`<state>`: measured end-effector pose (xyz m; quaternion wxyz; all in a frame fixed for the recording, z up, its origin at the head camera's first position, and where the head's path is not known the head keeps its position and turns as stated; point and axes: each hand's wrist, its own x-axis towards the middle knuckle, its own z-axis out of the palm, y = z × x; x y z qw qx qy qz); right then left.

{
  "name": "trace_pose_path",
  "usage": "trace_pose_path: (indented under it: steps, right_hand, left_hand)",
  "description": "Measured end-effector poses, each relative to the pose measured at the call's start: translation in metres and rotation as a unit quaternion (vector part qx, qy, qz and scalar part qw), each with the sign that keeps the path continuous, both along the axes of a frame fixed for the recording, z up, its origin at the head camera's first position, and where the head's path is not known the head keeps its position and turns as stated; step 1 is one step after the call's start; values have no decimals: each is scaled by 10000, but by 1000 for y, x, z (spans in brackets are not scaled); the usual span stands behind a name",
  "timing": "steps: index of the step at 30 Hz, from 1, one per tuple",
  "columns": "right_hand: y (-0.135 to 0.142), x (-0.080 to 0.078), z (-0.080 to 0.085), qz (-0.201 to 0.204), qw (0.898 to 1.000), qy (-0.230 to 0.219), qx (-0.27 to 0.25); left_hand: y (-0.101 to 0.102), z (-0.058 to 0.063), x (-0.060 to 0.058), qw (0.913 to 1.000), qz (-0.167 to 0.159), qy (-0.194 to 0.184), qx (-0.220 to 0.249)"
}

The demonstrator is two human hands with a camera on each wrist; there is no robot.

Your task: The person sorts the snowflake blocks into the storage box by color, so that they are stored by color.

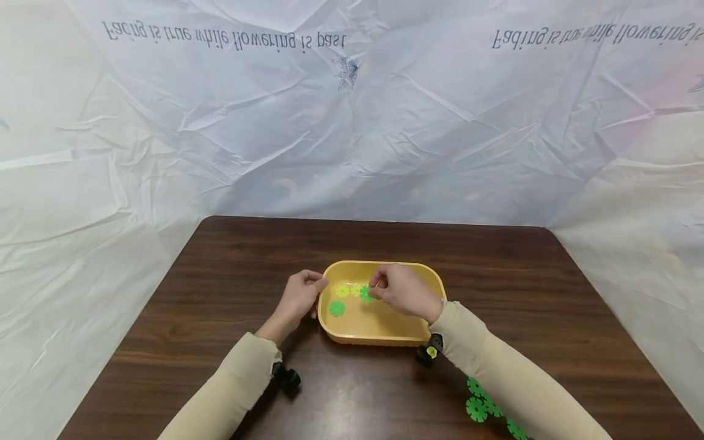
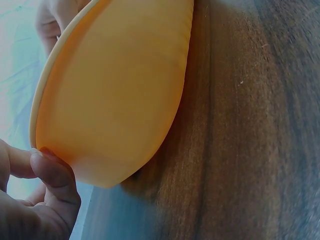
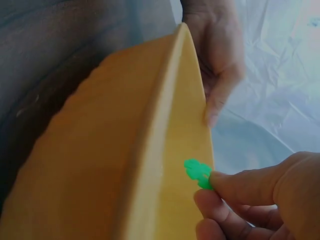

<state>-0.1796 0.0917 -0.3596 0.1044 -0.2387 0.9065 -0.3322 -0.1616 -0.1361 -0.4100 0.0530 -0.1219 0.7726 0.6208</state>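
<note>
Dark wood-grain tabletop (image 1: 550, 293) before creased whitish sheeting (image 1: 264, 116)

A shallow yellow-orange plastic tray (image 1: 379, 319) with rounded corners rests on the wood. At its left end, the left hand (image 1: 297, 296) pinches the rim between thumb and curled fingers. Over the tray's interior, the right hand (image 3: 265, 195) is closed to a fingertip pinch on a small bright-green notched plastic disc (image 3: 196, 172). Inside, toward the left, lie two yellow notched discs (image 1: 343, 291) and a loose green disc (image 1: 337, 308). More green discs (image 1: 476, 409) are grouped on the tabletop beside the right forearm's cream sleeve (image 1: 511, 366).
</note>
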Motion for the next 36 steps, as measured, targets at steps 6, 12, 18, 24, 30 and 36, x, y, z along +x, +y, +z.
trace_pose_path:
  steps: [6, 12, 18, 24, 30, 36]
  right_hand:
    - [-12, -2, -7, -156, 9996, -27, 226]
    - [-20, -5, -14, -42, 9974, 86, 720]
    - [-21, -6, -21, 18, 9952, -32, 981]
    - [-20, -8, -28, 50, 9929, -149, 1183]
    - [-23, -10, -30, -2, 9939, -129, 1093]
    - [-26, -9, -30, 5, 9935, -65, 1137]
  left_hand:
    - [0, 0, 1, 10000, -18, -30, -17]
    - [0, -1, 1, 10000, 31, -46, -8]
    - [-1, -2, 3, 10000, -23, 41, 59]
    - [-1, -1, 4, 9999, -88, 65, 97]
    - [-1, 0, 4, 9999, -48, 40, 106]
    - [-1, 1, 3, 10000, -16, 7, 69]
